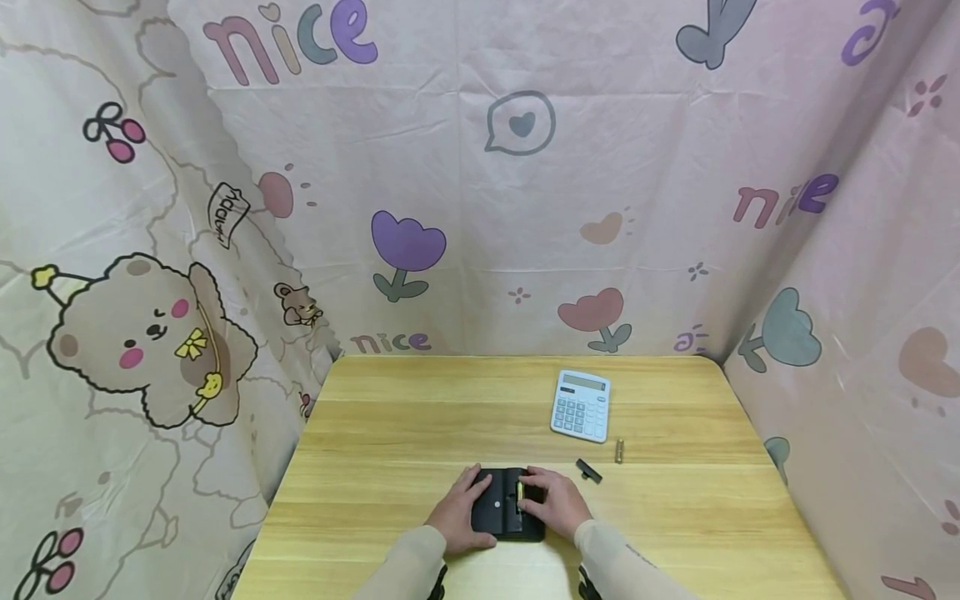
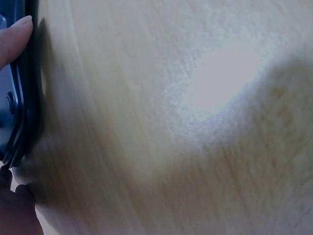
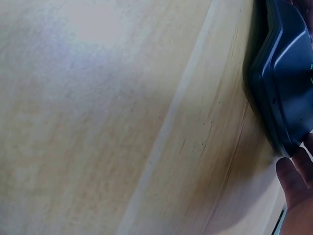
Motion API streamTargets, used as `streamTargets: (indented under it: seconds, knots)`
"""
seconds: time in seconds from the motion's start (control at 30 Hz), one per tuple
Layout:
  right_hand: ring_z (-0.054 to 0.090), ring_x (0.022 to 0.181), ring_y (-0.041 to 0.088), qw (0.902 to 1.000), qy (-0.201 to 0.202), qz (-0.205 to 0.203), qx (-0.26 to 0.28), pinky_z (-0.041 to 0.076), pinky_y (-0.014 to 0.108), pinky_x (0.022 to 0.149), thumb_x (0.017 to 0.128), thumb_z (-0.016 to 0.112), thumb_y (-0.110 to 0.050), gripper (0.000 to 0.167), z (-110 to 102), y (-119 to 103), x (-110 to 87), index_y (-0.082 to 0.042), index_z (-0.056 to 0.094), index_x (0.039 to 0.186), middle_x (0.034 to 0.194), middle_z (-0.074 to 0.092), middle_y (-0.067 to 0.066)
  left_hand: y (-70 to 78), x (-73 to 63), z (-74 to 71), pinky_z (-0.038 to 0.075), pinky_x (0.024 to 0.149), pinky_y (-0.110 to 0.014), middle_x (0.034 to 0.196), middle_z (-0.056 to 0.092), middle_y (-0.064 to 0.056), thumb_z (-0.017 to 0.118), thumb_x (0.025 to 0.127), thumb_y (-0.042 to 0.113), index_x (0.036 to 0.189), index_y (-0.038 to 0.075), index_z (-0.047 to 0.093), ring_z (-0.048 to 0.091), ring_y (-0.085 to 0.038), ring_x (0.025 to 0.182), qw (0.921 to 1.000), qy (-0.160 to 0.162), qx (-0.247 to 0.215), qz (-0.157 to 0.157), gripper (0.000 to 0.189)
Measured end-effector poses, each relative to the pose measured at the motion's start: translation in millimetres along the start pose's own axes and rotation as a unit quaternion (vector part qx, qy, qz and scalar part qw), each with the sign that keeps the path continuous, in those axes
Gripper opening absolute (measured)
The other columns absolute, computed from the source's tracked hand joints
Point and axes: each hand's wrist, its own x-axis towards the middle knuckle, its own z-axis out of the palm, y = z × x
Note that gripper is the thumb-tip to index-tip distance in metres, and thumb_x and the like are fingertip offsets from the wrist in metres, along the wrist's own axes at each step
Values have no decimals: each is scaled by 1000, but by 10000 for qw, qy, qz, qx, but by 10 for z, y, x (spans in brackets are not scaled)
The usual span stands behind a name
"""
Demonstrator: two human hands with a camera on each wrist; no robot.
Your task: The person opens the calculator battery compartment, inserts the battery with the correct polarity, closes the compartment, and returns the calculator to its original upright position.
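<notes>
Black device lies at lower centre of the frame, left hand gripping its left side, presumably to steady it while the right hand pinches a battery there, cover near, likely for easy reach.

Counter, wood-grained, yellowish. Directly upon it are laid: one black device, near side; one small black cover; one loose battery; one pale calculator, placed farthest back.

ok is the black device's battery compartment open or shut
Open: a battery shows there, and a small black cover lies off the device.
</notes>
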Motion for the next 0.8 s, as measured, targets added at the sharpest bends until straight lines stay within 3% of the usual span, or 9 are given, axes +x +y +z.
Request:
streamTargets:
  seconds: [0.57,0.8]
  knots:
    - [56,118,32,9999,-78,-80,-7,47,51,96,81,76,-39,45,-4,-17,-7,-19,69,120,131,59,10,1,-5,3,37,107,-50,158,21,-6,84,61,56,149,21,37,21,-33,143,10000,32,16,11,105]
    - [57,117,30,10000,4,-3,-6,47,49,96,79,77,-39,41,9,-13,-8,-22,71,116,130,60,7,23,3,-3,35,109,-48,159,20,-3,84,61,54,149,21,37,19,-29,145,9999,-5,-62,-130,105]
